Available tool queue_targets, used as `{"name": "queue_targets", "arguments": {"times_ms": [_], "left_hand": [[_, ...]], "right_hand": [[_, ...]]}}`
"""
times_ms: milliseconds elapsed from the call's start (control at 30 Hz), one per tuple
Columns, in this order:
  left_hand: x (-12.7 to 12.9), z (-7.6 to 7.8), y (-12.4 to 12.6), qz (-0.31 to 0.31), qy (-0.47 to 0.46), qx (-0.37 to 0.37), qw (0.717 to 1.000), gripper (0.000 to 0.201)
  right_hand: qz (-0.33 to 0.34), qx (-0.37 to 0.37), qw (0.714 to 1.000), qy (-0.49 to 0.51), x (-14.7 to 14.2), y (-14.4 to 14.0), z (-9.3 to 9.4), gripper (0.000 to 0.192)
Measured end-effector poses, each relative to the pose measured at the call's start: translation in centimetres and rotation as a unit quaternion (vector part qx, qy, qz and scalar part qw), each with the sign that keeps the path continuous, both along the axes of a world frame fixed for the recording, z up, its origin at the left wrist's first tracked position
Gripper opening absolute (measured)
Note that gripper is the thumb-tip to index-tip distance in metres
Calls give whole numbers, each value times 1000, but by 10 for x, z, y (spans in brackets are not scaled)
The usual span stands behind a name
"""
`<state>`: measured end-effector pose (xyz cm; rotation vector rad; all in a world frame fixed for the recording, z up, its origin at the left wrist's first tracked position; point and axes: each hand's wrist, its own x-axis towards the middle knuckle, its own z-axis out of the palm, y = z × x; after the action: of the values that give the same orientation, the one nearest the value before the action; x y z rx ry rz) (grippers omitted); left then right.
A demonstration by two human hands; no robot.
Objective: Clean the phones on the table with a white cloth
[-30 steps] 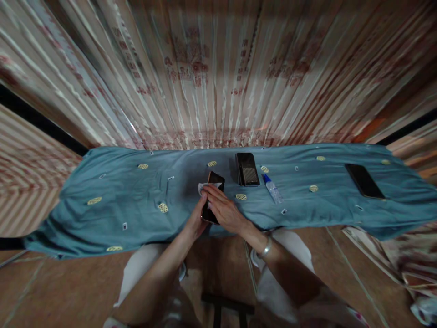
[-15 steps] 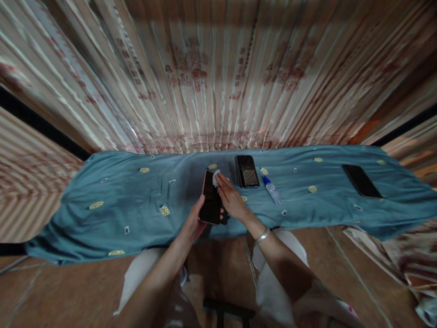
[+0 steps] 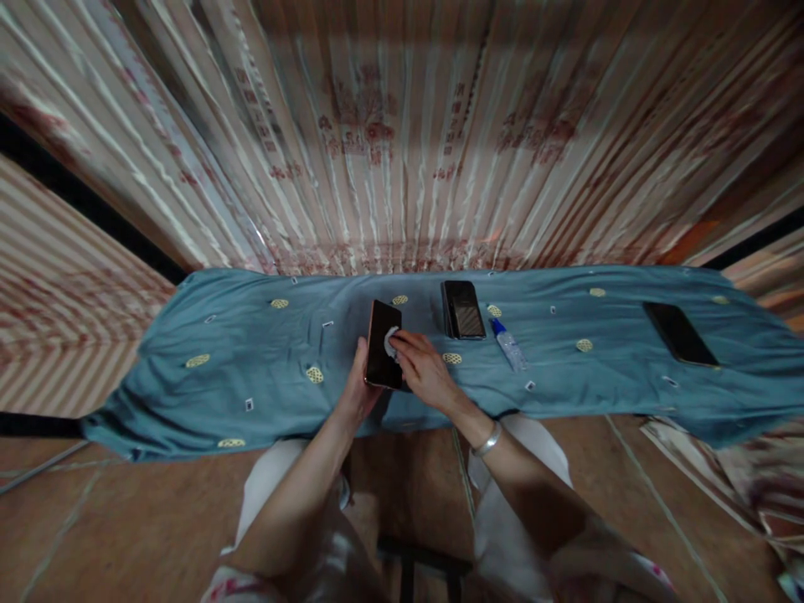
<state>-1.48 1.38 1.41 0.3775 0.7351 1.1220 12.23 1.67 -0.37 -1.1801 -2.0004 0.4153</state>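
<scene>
Hands at work: left hand (image 3: 358, 394) grips phone (image 3: 383, 356) upright while right hand (image 3: 424, 373) presses white wipe (image 3: 390, 339) vs. its screen, over blue cloth (image 3: 219, 352).

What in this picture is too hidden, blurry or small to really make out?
- Back of the phone in the left hand: head view, turned away from the camera.
- White pad under the right hand: mostly covered by the fingers, so its material is unclear.
- Label on the small bottle: too small and blurred.
- Red print on the curtain: blurred.
- What the blue cloth covers: hidden beneath it.
</scene>
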Motion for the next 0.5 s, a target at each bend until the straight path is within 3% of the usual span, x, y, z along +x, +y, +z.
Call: {"name": "queue_targets", "arguments": {"times_ms": [267,500], "left_hand": [[12,-16,-6,36,55,34,997,40],[2,-1,-1,43,59,30,997,40]], "right_hand": [[2,-4,1000,27,-4,-4,11,32],[-19,-15,1000,-20,1,-2,11,33]]}}
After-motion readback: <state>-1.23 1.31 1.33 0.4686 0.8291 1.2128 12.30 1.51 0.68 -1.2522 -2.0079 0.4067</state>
